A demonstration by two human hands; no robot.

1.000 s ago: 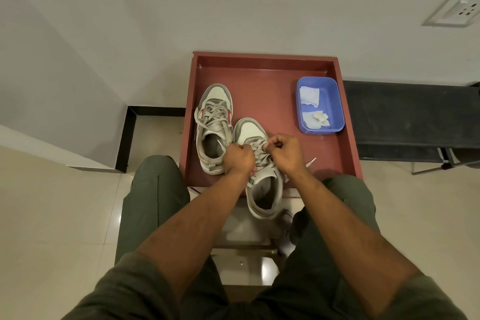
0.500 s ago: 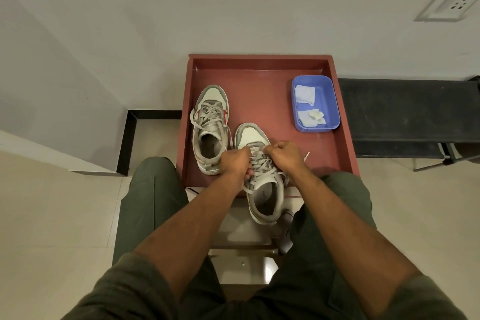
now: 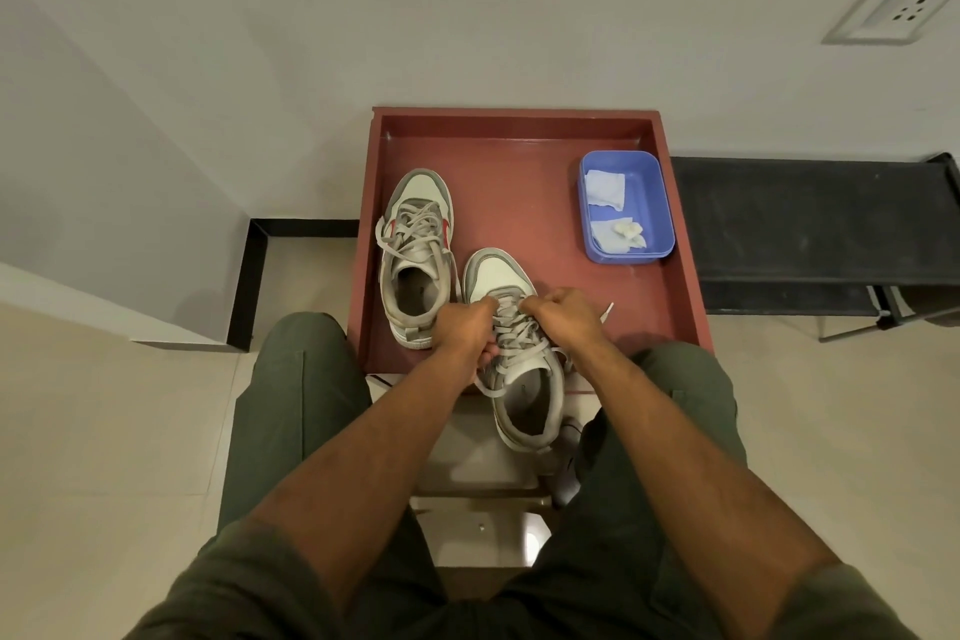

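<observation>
In the left half of the red tray [image 3: 519, 182] we see the other sneaker [image 3: 415, 250] already laced, while at the tray's front edge our left hand [image 3: 462, 327] and right hand [image 3: 563, 314] each pinch the laces [image 3: 511, 335] of the near sneaker [image 3: 527, 379], whose heel overhangs that edge, so we judge threading done, with tightening and tying left.

Right hand [image 3: 563, 314] and left hand [image 3: 462, 330] partly cover laces [image 3: 514, 335].

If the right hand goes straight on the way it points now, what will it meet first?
Likely the toe of the near shoe: the right hand, gripping its laces, points up-left over it. Depth is unclear.
</observation>
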